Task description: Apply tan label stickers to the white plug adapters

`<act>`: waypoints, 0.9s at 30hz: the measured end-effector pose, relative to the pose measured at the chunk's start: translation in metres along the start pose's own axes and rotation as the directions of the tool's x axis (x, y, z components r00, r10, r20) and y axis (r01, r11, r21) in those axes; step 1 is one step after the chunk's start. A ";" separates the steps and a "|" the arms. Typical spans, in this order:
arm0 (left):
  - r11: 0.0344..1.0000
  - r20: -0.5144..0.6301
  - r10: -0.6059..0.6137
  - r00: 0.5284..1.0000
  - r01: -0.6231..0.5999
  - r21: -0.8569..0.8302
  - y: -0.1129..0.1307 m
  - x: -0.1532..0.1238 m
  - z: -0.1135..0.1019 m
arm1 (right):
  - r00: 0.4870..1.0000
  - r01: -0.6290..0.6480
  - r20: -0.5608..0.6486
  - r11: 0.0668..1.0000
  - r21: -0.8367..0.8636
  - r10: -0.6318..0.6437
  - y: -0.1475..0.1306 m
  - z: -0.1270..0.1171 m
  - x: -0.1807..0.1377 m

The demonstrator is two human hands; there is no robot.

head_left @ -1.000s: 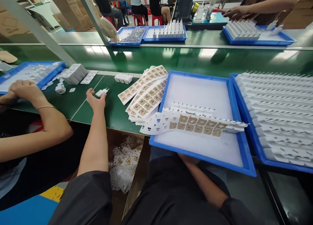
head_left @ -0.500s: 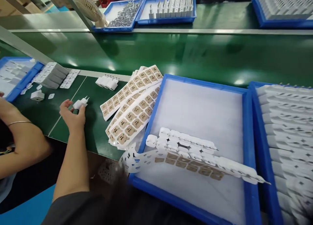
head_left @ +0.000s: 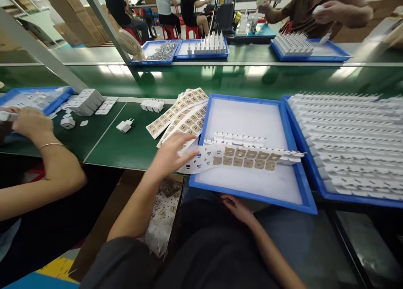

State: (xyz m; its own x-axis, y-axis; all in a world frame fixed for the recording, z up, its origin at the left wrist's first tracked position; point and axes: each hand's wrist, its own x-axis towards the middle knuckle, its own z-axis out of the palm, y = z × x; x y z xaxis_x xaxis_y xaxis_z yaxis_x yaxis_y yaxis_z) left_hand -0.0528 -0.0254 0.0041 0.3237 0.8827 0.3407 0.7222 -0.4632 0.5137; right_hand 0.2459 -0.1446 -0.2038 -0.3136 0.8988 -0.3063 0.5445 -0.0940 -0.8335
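Observation:
My left hand (head_left: 171,157) is open, thumb and fingers apart, over the end of a partly used sticker sheet (head_left: 206,158). Whether it touches the sheet I cannot tell. The sheet lies across a blue tray (head_left: 252,193), beside rows of white plug chargers (head_left: 239,139). Below the tray's front edge, near my lap, my right hand (head_left: 237,207) has loosely stretched fingers, partly in shadow, and shows nothing in them. A single white charger (head_left: 125,126) with two pins lies on the green table to the left. More sticker sheets (head_left: 179,113) are fanned out behind my left hand.
A second blue tray (head_left: 317,184) full of chargers stands to the right. Several chargers (head_left: 153,105) sit behind the sheets. At left are a co-worker's arm (head_left: 59,163) and stacked white pieces (head_left: 86,102). A box of scraps (head_left: 163,213) is below the table edge.
My left hand has let go of the charger on the table and moved right to the sticker sheet. My right hand has come into view. The camera has tilted up.

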 end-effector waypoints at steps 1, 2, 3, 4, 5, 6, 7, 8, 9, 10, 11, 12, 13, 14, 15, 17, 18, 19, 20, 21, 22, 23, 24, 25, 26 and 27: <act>0.999 0.076 0.008 0.997 -0.012 0.040 0.016 0.004 0.006 | 0.999 0.032 0.033 0.999 -0.007 -0.031 -0.010 -0.003 -0.010; 0.996 0.139 -0.004 0.990 -0.008 0.085 0.027 0.009 0.012 | 0.995 0.078 0.069 0.997 -0.011 -0.077 -0.023 -0.008 -0.021; 0.991 0.188 -0.034 0.982 0.009 0.131 0.034 0.012 0.018 | 0.984 0.148 0.106 0.989 -0.015 -0.146 -0.037 -0.013 -0.030; 0.984 0.221 -0.071 0.973 0.032 0.178 0.038 0.016 0.023 | 0.968 0.226 0.116 0.974 -0.010 -0.223 -0.052 -0.019 -0.040; 0.975 0.248 -0.109 0.963 0.055 0.215 0.039 0.018 0.027 | 0.951 0.297 0.094 0.955 -0.002 -0.296 -0.068 -0.026 -0.047; 0.968 0.271 -0.144 0.952 0.079 0.237 0.040 0.019 0.030 | 0.929 0.368 0.048 0.930 0.000 -0.368 -0.083 -0.032 -0.053; 0.965 0.290 -0.173 0.941 0.103 0.243 0.040 0.020 0.033 | 0.898 0.439 -0.011 0.898 -0.010 -0.439 -0.098 -0.039 -0.056; 0.964 0.308 -0.196 0.931 0.125 0.235 0.039 0.021 0.034 | 0.858 0.506 -0.081 0.862 -0.037 -0.507 -0.110 -0.046 -0.055; 0.965 0.332 -0.215 0.919 0.148 0.216 0.039 0.022 0.034 | 0.805 0.566 -0.156 0.820 -0.082 -0.572 -0.122 -0.052 -0.052; 0.967 0.358 -0.228 0.906 0.169 0.190 0.038 0.023 0.034 | 0.742 0.613 -0.232 0.777 -0.146 -0.629 -0.131 -0.058 -0.046; 0.968 0.388 -0.239 0.890 0.189 0.163 0.037 0.024 0.033 | 0.672 0.641 -0.300 0.735 -0.222 -0.677 -0.140 -0.063 -0.037; 0.968 0.420 -0.250 0.873 0.211 0.136 0.036 0.025 0.032 | 0.602 0.650 -0.353 0.696 -0.304 -0.716 -0.147 -0.068 -0.025; 0.966 0.453 -0.258 0.854 0.236 0.104 0.034 0.026 0.031 | 0.541 0.643 -0.385 0.663 -0.384 -0.748 -0.152 -0.073 -0.013; 0.963 0.484 -0.260 0.836 0.262 0.065 0.031 0.027 0.029 | 0.495 0.626 -0.395 0.633 -0.456 -0.774 -0.157 -0.077 -0.001; 0.957 0.515 -0.257 0.818 0.290 0.016 0.029 0.028 0.028 | 0.467 0.607 -0.386 0.606 -0.514 -0.796 -0.160 -0.080 0.010; 0.931 0.577 -0.227 0.785 0.349 -0.109 0.024 0.029 0.026 | 0.452 0.588 -0.338 0.560 -0.584 -0.826 -0.163 -0.086 0.028; 0.906 0.607 -0.203 0.768 0.382 -0.181 0.022 0.029 0.025 | 0.453 0.591 -0.311 0.543 -0.596 -0.836 -0.163 -0.088 0.034; 0.871 0.640 -0.177 0.747 0.422 -0.252 0.020 0.029 0.025 | 0.456 0.600 -0.290 0.531 -0.597 -0.841 -0.164 -0.090 0.038; 0.827 0.671 -0.153 0.725 0.466 -0.315 0.019 0.029 0.025 | 0.460 0.611 -0.277 0.527 -0.591 -0.844 -0.164 -0.091 0.039; 0.777 0.694 -0.130 0.708 0.507 -0.372 0.018 0.029 0.025 | 0.463 0.622 -0.268 0.525 -0.581 -0.845 -0.164 -0.092 0.040; 0.727 0.712 -0.109 0.694 0.544 -0.419 0.018 0.028 0.026 | 0.461 0.632 -0.264 0.522 -0.572 -0.847 -0.164 -0.092 0.039; 0.679 0.727 -0.091 0.680 0.576 -0.454 0.018 0.028 0.027 | 0.456 0.642 -0.261 0.518 -0.566 -0.851 -0.165 -0.093 0.037; 0.638 0.741 -0.076 0.667 0.604 -0.479 0.018 0.028 0.029 | 0.450 0.650 -0.261 0.514 -0.560 -0.854 -0.166 -0.094 0.036; 0.604 0.754 -0.064 0.654 0.627 -0.493 0.018 0.027 0.030 | 0.443 0.660 -0.260 0.509 -0.552 -0.858 -0.166 -0.094 0.034; 0.577 0.769 -0.055 0.638 0.648 -0.497 0.018 0.027 0.032 | 0.438 0.673 -0.256 0.503 -0.542 -0.862 -0.167 -0.095 0.033; 0.558 0.784 -0.049 0.619 0.668 -0.492 0.018 0.026 0.033 | 0.438 0.685 -0.248 0.500 -0.530 -0.864 -0.168 -0.095 0.032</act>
State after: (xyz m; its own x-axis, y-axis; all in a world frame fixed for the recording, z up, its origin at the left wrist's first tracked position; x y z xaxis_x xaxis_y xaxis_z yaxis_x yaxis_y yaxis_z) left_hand -0.0112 -0.0081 -0.0037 0.6438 0.6318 -0.4317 0.3182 0.2920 0.9019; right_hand 0.2188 -0.0596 -0.0298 -0.4153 0.5813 0.6997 0.4693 0.7959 -0.3826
